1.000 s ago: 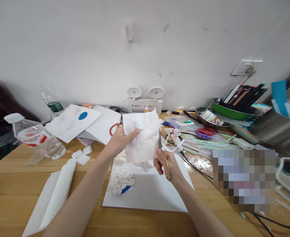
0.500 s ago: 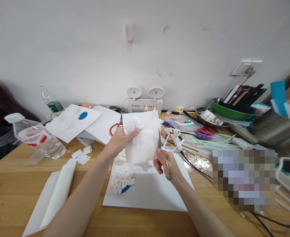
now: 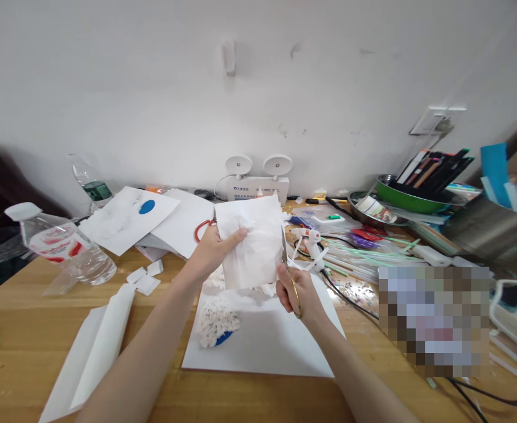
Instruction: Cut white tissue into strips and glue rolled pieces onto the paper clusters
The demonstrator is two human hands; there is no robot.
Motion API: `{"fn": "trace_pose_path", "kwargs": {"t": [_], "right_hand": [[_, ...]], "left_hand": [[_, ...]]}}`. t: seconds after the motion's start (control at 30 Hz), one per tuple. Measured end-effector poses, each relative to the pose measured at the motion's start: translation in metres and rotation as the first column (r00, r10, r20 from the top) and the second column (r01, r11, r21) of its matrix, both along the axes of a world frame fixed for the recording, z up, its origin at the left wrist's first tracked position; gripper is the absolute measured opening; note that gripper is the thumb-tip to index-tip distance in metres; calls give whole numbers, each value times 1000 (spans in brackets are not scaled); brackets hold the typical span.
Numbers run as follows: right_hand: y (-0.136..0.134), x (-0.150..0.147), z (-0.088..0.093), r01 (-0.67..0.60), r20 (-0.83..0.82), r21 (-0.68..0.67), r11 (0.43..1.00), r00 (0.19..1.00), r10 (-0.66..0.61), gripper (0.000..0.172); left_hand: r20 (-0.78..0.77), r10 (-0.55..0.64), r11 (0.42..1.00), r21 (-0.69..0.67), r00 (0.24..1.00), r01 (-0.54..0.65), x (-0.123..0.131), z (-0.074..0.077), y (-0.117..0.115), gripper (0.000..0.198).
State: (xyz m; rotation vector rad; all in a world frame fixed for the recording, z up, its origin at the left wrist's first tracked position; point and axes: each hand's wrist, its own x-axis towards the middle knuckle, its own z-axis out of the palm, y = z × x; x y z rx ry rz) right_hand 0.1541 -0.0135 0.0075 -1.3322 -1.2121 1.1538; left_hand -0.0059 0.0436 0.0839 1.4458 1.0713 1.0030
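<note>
1. In the head view, a crinkled paper is held up by the left hand, its left side pinched between the thumb on the front and the fingers behind.
2. A pair of scissors is gripped by the right hand, with the fingers closed around the gold handles; the blades are pointed upward at the paper's right edge. Whether the edge is caught between the blades cannot be told.
3. The crinkled paper is held above a white sheet, which is laid on the wooden bench. On the sheet's left part, a blue patch is partly covered by white fluff.
4. To the left, a folded paper, small white pieces and a tilted bottle are seen.
5. Behind the left hand, a red handle is partly hidden.
6. To the right, a glue gun is surrounded by clutter, and pens are held in a green bowl.
</note>
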Motion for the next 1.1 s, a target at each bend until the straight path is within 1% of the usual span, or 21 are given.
{"fn": "trace_pose_path", "kwargs": {"t": [0.2, 0.33, 0.47, 0.63, 0.77, 0.9, 1.0, 1.1], "right_hand": [[0, 0, -1, -6, 5, 7, 1000, 1000, 6, 60], [0, 0, -1, 1, 9, -11, 1000, 1000, 0, 60], [1, 0, -2, 2, -12, -27, 1000, 1000, -2, 58], [1, 0, -4, -6, -25, -42, 999, 1000, 4, 57], [0, 0, -6, -15, -32, -63, 998, 999, 13, 58], [-2, 0, -4, -13, -65, 14, 1000, 998, 14, 58], [-2, 0, -2, -35, -54, 13, 999, 998, 36, 58], [-2, 1, -2, -32, -70, 21, 999, 997, 33, 58]], "left_hand": [[1, -5, 1000, 7, 1000, 5, 0, 2, -1, 46], [-5, 15, 1000, 13, 1000, -15, -1, 0, 1, 42], [-14, 8, 1000, 22, 1000, -8, -2, -1, 3, 37], [-33, -6, 999, 39, 999, 7, -3, -1, 3, 37], [-39, -8, 1000, 25, 999, 9, -3, -1, 3, 37], [-19, -27, 999, 20, 999, 27, -3, -1, 3, 37], [-18, -70, 997, 16, 997, 70, -2, -2, 2, 38], [-40, -116, 993, -9, 992, 116, -1, -3, 1, 39]]}}
